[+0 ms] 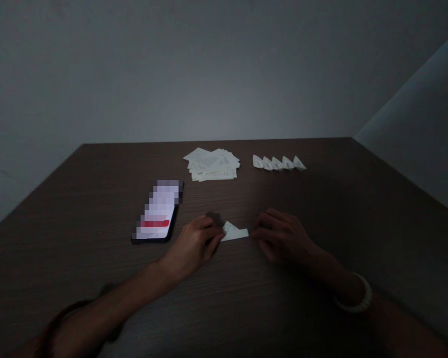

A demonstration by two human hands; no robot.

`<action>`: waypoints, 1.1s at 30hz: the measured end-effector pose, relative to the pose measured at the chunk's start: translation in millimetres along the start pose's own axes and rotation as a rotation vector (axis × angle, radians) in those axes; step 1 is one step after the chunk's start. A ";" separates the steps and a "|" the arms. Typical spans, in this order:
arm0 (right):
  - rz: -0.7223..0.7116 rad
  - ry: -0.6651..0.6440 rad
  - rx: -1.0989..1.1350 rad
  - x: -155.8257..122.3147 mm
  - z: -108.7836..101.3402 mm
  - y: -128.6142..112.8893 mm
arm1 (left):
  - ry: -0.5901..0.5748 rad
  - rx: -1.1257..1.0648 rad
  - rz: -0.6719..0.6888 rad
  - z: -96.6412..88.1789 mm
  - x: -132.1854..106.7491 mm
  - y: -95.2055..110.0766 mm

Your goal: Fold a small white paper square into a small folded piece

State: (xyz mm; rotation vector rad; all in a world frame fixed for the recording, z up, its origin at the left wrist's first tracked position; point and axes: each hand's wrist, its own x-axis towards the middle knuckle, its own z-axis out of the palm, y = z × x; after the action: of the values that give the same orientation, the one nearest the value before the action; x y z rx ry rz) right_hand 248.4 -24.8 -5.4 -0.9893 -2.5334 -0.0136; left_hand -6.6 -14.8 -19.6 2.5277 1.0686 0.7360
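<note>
A plain grey wall [224, 74] is rising behind the far edge of the table, meeting a paler side wall [413, 124] at the right, and dim light is falling across the room. A dark wood-grain table [71, 238] is filling the lower part of the view, its fine grain running crosswise and its far corners reaching both walls. The person's forearms are coming in from the lower corners, with a dark band [75, 313] circling the left one and a pale beaded bracelet [354, 294] sitting on the right wrist. Toward the far edge, a loose stack of printed paper sheets [212, 165] is lying slightly fanned, and a row of five small folded paper boats [279, 163] is standing just to its right, each one nearly touching the next. A smartphone [157, 211] is lying face up at an angle to the left, its screen pixelated. Near the table's middle, a small folded paper piece [234, 231] is lying flat between the hands. The left hand [193, 244] is touching its left end, though I cannot tell whether those fingers are pinching it. The right hand [279, 236] is resting just beside its right tip, fingers loosely curled and grasping nothing.
</note>
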 end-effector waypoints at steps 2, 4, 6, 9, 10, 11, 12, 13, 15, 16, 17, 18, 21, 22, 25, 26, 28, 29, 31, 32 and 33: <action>0.061 0.051 0.043 3.1 1.4 -1.1 | 0.006 -0.009 0.002 -0.8 0.0 0.8; 0.062 0.051 0.064 6.1 3.2 -2.8 | 0.012 -0.017 0.006 -1.6 -0.1 1.9; -0.021 -0.009 0.052 8.1 5.5 -4.5 | 0.014 -0.018 0.006 -2.0 -0.1 2.8; -0.130 -0.110 0.018 9.0 8.1 -6.8 | 0.021 -0.018 0.013 -1.9 0.3 3.1; -0.139 -0.135 0.011 9.1 8.3 -7.5 | 0.027 -0.020 0.017 -1.9 0.6 3.1; -0.140 -0.151 0.009 9.1 8.1 -8.1 | 0.029 -0.021 0.019 -2.1 0.9 3.2; -0.138 -0.162 0.012 9.2 7.5 -8.8 | 0.029 -0.018 0.017 -2.7 1.1 3.5; -0.132 -0.169 0.018 9.2 6.8 -9.5 | 0.034 -0.011 0.015 -3.5 1.2 4.1; -0.121 -0.172 0.028 9.2 5.3 -10.9 | 0.062 0.028 0.016 -6.4 0.6 6.1; -0.115 -0.173 0.031 9.1 4.7 -11.5 | 0.081 0.062 0.027 -8.1 -0.2 7.4; -0.109 -0.174 0.030 8.9 4.3 -12.2 | 0.101 0.100 0.042 -9.8 -1.3 8.7; -0.104 -0.174 0.029 8.7 4.2 -12.7 | 0.107 0.155 0.081 -11.3 -2.7 10.0; -0.096 -0.168 0.031 7.9 4.6 -13.8 | 0.025 0.291 0.211 -13.6 -7.0 12.3; -0.094 -0.164 0.035 7.7 5.0 -14.0 | -0.011 0.314 0.244 -13.4 -8.1 12.4; -0.084 -0.159 0.043 7.3 6.3 -13.9 | -0.105 0.351 0.290 -11.8 -8.8 11.1; -0.083 -0.158 0.045 7.3 6.7 -13.7 | -0.125 0.355 0.293 -11.3 -8.3 10.6; -0.084 -0.161 0.049 7.3 7.5 -13.4 | -0.150 0.350 0.294 -11.1 -6.8 9.9; -0.084 -0.162 0.050 7.3 7.9 -13.3 | -0.157 0.343 0.294 -11.4 -6.0 9.9; -0.087 -0.161 0.053 7.4 8.5 -13.0 | -0.166 0.331 0.295 -12.5 -4.6 10.5; -0.088 -0.160 0.053 7.5 8.7 -13.0 | -0.168 0.330 0.298 -13.1 -4.1 11.0; -0.089 -0.158 0.052 7.5 8.9 -13.0 | -0.171 0.331 0.301 -13.6 -3.8 11.6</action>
State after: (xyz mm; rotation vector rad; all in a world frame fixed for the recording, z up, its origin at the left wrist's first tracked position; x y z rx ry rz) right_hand 231.7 -28.3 -8.8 -0.8889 -2.7050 0.1081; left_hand -9.8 -24.4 -4.5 3.0144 0.8186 0.4277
